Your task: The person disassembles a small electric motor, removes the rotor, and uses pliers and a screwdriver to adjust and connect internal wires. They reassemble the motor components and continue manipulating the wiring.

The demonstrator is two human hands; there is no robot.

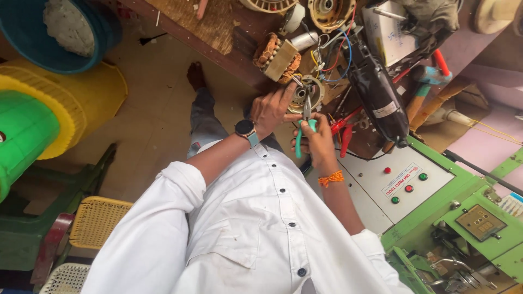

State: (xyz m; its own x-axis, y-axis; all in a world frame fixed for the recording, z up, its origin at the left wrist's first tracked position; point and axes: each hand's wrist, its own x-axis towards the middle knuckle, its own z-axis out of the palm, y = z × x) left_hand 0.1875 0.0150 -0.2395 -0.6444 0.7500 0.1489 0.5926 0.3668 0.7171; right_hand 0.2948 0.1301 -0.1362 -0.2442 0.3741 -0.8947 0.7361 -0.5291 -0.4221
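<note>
My left hand, with a watch on its wrist, grips a round metal motor part at the edge of the workbench. My right hand, an orange thread around its wrist, is shut on green-handled pliers. The pliers' jaws point up at the motor part, touching or very close to it. A copper-wound stator lies on the bench just beyond my left hand.
The wooden workbench carries coloured wires, a black cylindrical motor and red-handled pliers. A green machine with a button panel stands at right. Yellow and green plastic stools and a blue tub are at left.
</note>
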